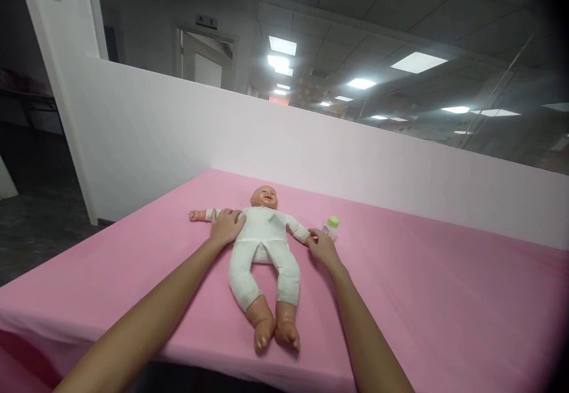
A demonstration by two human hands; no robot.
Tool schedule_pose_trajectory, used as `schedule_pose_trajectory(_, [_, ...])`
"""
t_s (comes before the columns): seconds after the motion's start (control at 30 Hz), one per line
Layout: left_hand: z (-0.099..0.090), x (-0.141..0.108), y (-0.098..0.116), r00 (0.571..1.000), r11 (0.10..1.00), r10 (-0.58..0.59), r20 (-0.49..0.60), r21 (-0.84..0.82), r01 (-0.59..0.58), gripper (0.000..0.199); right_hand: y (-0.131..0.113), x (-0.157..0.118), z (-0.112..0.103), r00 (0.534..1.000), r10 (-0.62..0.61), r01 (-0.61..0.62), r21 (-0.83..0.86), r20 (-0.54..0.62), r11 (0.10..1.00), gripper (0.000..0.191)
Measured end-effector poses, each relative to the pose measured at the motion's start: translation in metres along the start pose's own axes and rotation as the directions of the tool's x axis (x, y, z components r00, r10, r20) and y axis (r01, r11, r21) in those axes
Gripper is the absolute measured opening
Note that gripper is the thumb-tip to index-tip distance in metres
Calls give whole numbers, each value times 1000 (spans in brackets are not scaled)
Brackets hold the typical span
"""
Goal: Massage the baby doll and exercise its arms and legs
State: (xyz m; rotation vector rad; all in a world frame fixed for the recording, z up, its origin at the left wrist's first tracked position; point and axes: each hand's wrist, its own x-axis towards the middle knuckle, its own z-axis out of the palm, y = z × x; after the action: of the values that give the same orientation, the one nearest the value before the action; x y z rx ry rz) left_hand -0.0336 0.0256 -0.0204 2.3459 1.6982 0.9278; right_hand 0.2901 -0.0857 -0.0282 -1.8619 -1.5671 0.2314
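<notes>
I see a baby doll [262,248] flat on its back on the pink sheet [422,298], head toward the white partition wall [311,150], feet toward me. Its bare feet sit just inside the near edge of the sheet, little margin there.

Left hand [226,226] lies palm down, fingers spread, on the doll's shoulder and upper chest. Flat contact, no closed grasp.

Right hand [323,248] is at the end of the doll's other arm, fingers loosely curled, touching the sleeve end where the doll's hand would be. I can't tell if it actually pinches anything; the fingertips are too small in view.

A small bottle with a green cap [331,226] stands upright just beyond the right hand, very near the fingers, maybe touching, can't tell.

Room: wide bare pink surface to the right of the bottle, all the way to the right edge. Some bare sheet left of the doll, then the left edge drops to dark floor [40,227]. A strip of open sheet runs between the doll's head and the wall.
</notes>
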Motion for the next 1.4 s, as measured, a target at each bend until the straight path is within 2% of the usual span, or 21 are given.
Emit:
schedule_pose_trajectory(0.1, [-1, -1, 1, 1000, 1000, 0, 1, 3, 0, 48, 2, 0, 2, 1000, -19, 18, -1, -7, 1000, 47])
schedule_pose_trajectory(0.27, [-2, -2, 1, 1000, 1000, -4, 5, 5, 4, 50, -2, -2, 8, 998, -67, 67, -17, -8, 998, 50])
schedule_pose_trajectory(0.4, [-3, -4, 4, 1000, 1000, 7, 21, -9, -7, 53, -11, -7, 10, 1000, -30, 29, -137, -5, 990, 58])
schedule_pose_trajectory(0.5, [-6, -8, 9, 999, 999, 28, 39, -28, -27, 54, -18, -10, 6, 998, 60, -56, -210, 10, 976, 44])
schedule_pose_trajectory(0.6, [-8, -12, 14, 997, 997, 57, 61, -61, -53, 56, -21, -10, 2, 996, 85, -77, -236, 21, 969, 33])
schedule_pose_trajectory(0.77, [-7, -11, 16, 991, 991, 100, 84, -102, -91, 60, -19, -11, 5, 997, -56, 43, -210, -58, 977, 43])
schedule_pose_trajectory(0.87, [-6, -9, 18, 990, 990, 113, 83, -98, -105, 60, -17, -10, 12, 985, -115, 93, -163, -129, 982, 41])
schedule_pose_trajectory(1.0, [-5, -10, 20, 991, 994, 96, 89, -56, -91, 59, -16, -10, 19, 975, -208, 191, -199, -71, 961, 33])
schedule_pose_trajectory(1.07, [-2, -11, 21, 990, 994, 104, 100, -39, -100, 60, -13, -9, 20, 978, -201, 182, -236, -61, 955, 33])
schedule_pose_trajectory(1.13, [4, -10, 23, 981, 988, 151, 123, -61, -145, 63, -8, -9, 21, 978, -179, 146, -268, -104, 952, 36])
schedule_pose_trajectory(1.2, [12, -5, 25, 978, 986, 159, 131, -60, -152, 66, -4, -8, 21, 974, -200, 164, -289, -101, 943, 37])
schedule_pose_trajectory(1.3, [22, 3, 26, 982, 987, 161, 100, -43, -157, 68, -2, -3, 21, 977, -186, 145, -310, -106, 940, 40])
schedule_pose_trajectory(1.4, [22, 5, 26, 982, 986, 162, 92, -48, -158, 65, -2, -1, 22, 976, -173, 121, -329, -134, 937, 39])
